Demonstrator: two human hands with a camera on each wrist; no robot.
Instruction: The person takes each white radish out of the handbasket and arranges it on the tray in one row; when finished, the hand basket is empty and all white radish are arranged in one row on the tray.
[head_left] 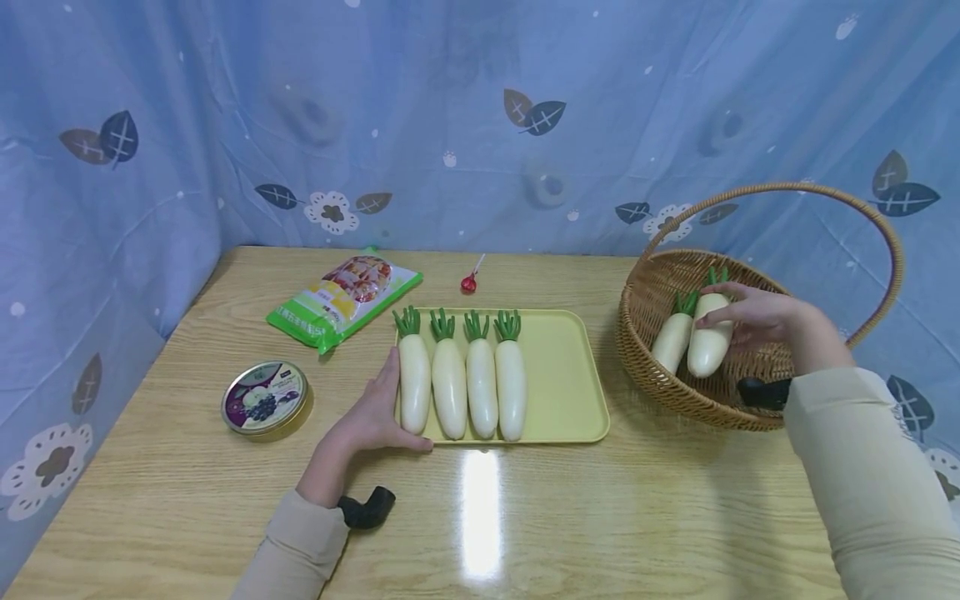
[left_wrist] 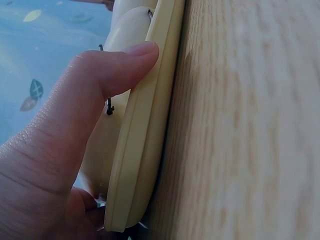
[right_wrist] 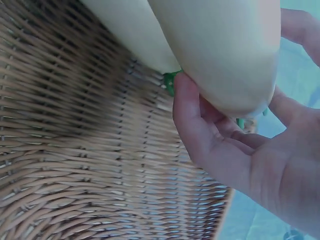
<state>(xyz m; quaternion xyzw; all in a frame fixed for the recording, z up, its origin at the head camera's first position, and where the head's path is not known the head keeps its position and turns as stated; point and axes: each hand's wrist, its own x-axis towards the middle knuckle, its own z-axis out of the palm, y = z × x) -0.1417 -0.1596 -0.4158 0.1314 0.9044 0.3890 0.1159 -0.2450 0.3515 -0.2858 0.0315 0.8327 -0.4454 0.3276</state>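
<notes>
Inside the wicker basket (head_left: 637,350), my right hand (head_left: 765,321) grips a white radish (head_left: 708,346) with a green top. Another white radish (head_left: 672,337) leans beside it in the basket. The right wrist view shows curled fingertips (right_wrist: 186,97) against the held radish (right_wrist: 225,55). At the near left corner of the yellow tray (head_left: 558,375), my left hand (head_left: 367,417) holds the rim, its thumb (left_wrist: 132,65) over the front edge. On the tray several white radishes (head_left: 448,387) lie side by side, green tops toward the back; the leftmost radish (head_left: 415,383) is close to the left fingers.
A round tin (head_left: 265,397) sits at the left of the wooden table (head_left: 600,517). Behind it lies a green and white food packet (head_left: 345,296). A red lollipop (head_left: 468,284) is behind the tray. The basket's tall handle (head_left: 892,242) arches above the right hand.
</notes>
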